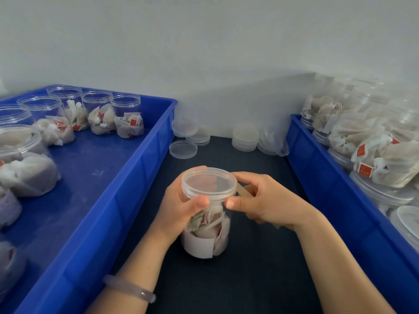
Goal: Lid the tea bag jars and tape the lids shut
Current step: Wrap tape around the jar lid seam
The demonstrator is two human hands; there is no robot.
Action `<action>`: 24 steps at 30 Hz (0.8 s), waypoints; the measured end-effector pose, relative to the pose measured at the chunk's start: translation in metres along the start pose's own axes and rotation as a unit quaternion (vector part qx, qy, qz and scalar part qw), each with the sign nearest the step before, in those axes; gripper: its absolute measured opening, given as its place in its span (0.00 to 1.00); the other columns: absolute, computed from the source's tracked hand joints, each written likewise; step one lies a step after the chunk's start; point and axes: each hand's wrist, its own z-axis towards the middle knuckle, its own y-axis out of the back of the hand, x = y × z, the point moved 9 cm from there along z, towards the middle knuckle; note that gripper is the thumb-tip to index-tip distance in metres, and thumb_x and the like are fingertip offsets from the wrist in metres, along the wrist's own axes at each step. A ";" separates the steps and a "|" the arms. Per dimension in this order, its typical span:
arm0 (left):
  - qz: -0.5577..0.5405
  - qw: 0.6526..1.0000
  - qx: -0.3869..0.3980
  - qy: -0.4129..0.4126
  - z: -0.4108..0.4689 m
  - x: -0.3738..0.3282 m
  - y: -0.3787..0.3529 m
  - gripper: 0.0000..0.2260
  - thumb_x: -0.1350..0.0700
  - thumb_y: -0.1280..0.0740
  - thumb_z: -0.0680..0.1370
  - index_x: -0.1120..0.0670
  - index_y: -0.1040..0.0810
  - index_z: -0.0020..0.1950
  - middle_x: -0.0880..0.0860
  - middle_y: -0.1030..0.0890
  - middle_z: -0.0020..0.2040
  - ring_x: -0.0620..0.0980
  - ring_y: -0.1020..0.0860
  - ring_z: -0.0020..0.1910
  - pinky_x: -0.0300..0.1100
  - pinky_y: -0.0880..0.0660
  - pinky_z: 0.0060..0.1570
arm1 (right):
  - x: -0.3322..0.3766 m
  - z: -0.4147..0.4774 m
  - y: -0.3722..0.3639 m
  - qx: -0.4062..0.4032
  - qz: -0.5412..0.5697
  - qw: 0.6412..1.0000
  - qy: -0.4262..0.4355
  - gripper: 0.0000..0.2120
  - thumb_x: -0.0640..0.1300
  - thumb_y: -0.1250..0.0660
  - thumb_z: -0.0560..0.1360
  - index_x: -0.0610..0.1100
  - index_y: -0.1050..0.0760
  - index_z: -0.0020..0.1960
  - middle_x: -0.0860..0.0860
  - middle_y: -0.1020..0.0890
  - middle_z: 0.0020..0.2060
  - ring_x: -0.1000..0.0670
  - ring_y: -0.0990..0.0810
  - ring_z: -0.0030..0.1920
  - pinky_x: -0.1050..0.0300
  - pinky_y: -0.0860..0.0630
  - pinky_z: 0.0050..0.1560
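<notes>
A clear jar of tea bags stands on the dark table in front of me, with a clear lid on top. My left hand grips the jar just under the lid, thumb on the lid's rim. My right hand holds a strip of brownish tape against the lid's right side, thumb touching the rim. Where the tape comes from is hidden behind my right hand.
A blue tray on the left holds several open jars of tea bags. A second blue tray on the right holds lidded jars lying stacked. Loose lids are piled at the back of the table.
</notes>
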 end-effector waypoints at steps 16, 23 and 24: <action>0.059 0.996 -0.066 -0.006 0.001 -0.003 0.008 0.35 0.43 0.24 0.57 0.46 0.29 0.63 0.44 0.21 0.55 0.34 0.22 0.53 0.25 0.27 0.45 | 0.006 -0.006 0.007 -0.019 -0.026 0.999 -0.002 0.14 0.56 0.30 0.72 0.74 0.27 0.50 0.55 0.21 0.31 0.57 0.28 0.29 0.64 0.28 0.30; 0.031 0.996 -0.081 0.013 0.005 0.006 0.016 0.33 0.42 0.23 0.57 0.45 0.26 0.60 0.41 0.18 0.52 0.38 0.20 0.53 0.29 0.25 0.46 | 0.006 -0.011 0.022 -0.051 -0.081 0.995 -0.020 0.20 0.55 0.31 0.72 0.59 0.27 0.64 0.54 0.16 0.34 0.58 0.26 0.27 0.68 0.28 0.29; 0.030 0.996 -0.079 0.014 0.004 0.006 0.016 0.33 0.42 0.25 0.56 0.46 0.26 0.60 0.40 0.18 0.52 0.38 0.20 0.53 0.30 0.25 0.46 | 0.005 -0.011 0.023 -0.054 -0.090 0.994 -0.023 0.21 0.56 0.31 0.72 0.58 0.27 0.64 0.54 0.16 0.34 0.58 0.25 0.27 0.68 0.28 0.30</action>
